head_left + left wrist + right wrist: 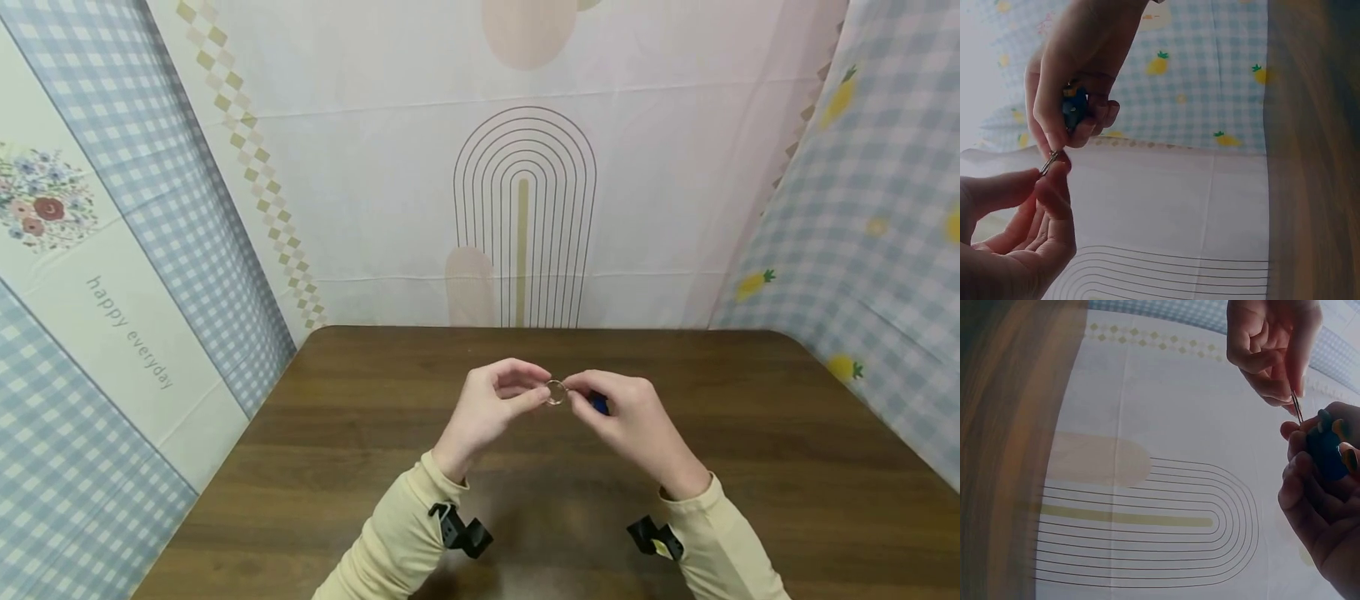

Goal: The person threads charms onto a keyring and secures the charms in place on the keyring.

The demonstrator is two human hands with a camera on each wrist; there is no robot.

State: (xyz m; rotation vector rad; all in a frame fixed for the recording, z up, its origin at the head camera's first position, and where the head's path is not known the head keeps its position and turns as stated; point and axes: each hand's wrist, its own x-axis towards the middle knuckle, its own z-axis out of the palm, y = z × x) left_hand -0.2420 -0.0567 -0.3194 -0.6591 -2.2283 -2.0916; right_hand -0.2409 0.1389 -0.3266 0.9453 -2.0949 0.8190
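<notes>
A metal split key ring (556, 392) is held up above the wooden table between both hands. My left hand (495, 404) pinches one side of it between thumb and index finger. On the other side, the thumb and fingertips of my right hand (626, 417) pinch at the ring's edge. A small blue figure-like keychain charm (1327, 450) with orange and yellow parts lies within my right hand, partly hidden by the fingers. In the left wrist view the ring (1048, 164) appears edge-on. How the charm joins the ring is hidden.
The brown wooden table (337, 467) spreads beneath both forearms. Behind it hangs a white cloth (375, 200) with arch prints. Blue checked cloths hang at the left (217, 317) and right (900, 275). Each sleeve carries a black wrist mount (459, 531).
</notes>
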